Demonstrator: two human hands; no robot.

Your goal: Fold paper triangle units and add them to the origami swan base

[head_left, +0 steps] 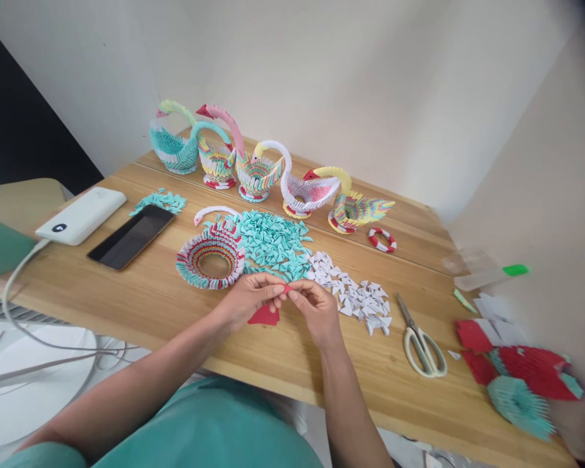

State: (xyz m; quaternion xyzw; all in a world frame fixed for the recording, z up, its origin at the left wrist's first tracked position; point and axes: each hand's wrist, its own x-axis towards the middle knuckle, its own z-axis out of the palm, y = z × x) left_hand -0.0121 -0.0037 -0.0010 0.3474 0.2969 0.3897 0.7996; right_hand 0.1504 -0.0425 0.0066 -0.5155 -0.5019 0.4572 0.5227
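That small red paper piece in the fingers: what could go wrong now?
The small red paper piece, pinched by the left hand and right hand, might crease crookedly. The left hand could nudge the round multicoloured folded-paper bowl beside it. The right hand could scatter the loose white paper triangles nearby.

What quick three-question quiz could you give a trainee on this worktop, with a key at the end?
1. Multiple choice: what colour is the small paper piece held between the left hand and the right hand?
A. White
B. Red
C. Teal

2. Fill in the blank: as the picture shows it, the scissors lie to the ____ of the pile of white folded pieces.

3. Count: how many finished-looking paper baskets with curved bird necks stand in the row at the back?

Key: 1. B. 2. right. 3. five.
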